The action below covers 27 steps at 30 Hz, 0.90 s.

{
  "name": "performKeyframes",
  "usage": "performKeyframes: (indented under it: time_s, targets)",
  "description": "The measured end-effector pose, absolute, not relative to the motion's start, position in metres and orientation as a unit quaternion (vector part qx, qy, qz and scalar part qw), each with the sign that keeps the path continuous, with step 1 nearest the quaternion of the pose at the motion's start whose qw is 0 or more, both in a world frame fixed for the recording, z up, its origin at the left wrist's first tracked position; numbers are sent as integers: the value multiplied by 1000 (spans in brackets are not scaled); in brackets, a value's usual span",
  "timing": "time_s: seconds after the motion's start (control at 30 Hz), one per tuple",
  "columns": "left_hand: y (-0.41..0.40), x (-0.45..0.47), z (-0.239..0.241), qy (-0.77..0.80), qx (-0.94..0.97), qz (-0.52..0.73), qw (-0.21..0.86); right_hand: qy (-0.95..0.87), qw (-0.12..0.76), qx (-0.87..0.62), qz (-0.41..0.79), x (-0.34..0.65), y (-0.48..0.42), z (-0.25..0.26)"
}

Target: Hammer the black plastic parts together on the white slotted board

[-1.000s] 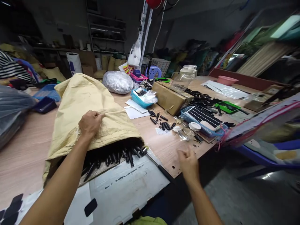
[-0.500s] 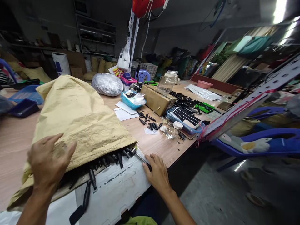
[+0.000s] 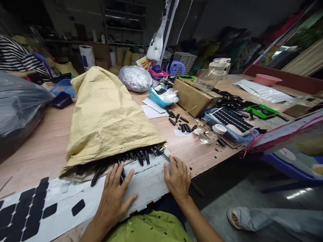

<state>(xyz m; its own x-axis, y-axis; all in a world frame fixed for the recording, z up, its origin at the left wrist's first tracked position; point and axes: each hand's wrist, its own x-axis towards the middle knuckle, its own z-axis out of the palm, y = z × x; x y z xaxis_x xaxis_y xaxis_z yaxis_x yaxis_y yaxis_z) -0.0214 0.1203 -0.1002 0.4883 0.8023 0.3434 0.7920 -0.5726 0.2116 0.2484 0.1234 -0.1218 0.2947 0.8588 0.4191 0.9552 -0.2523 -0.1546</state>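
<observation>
My left hand (image 3: 116,190) lies low over the pale board (image 3: 148,174), fingers spread. Its fingertips reach a black pen-like piece near the mouth of a yellow woven sack (image 3: 111,114). Many similar black pieces (image 3: 140,158) spill from the sack's opening. My right hand (image 3: 178,174) rests at the board's right end, its fingers curled over a metal-shafted tool (image 3: 165,154). The tool's far end lies against the black pieces at the sack's corner; its handle is hidden under the hand.
Dark square tiles (image 3: 78,207) lie on a white sheet at lower left. A grey plastic bag (image 3: 20,114) bulges at the left. Beyond the sack are a blue tray (image 3: 161,97), a cardboard box (image 3: 194,97) and a clear jug (image 3: 212,75). A person's leg (image 3: 272,218) is at lower right.
My left hand has come down from above the sack to the board, moving right. The view has swung left. My right hand stays at the tool.
</observation>
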Motion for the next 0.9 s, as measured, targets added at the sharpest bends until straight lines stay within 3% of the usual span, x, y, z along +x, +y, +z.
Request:
performKeyframes:
  time_s: [0.23,0.43,0.57,0.9]
  targets:
    - [127,-24,-109,490,849,193,37,-573,199,-784,-134,250,124,-123]
    - [149,-33,-91,566,744,347,-67,-574,217,-779,-128,250,124,-124]
    - [187,-44,-74,596,709,358,-118,-574,213,-779,-136,250,124,-124]
    - [218,-48,-45,633,654,399,-114,-580,220,-769,-155,252,123,-127]
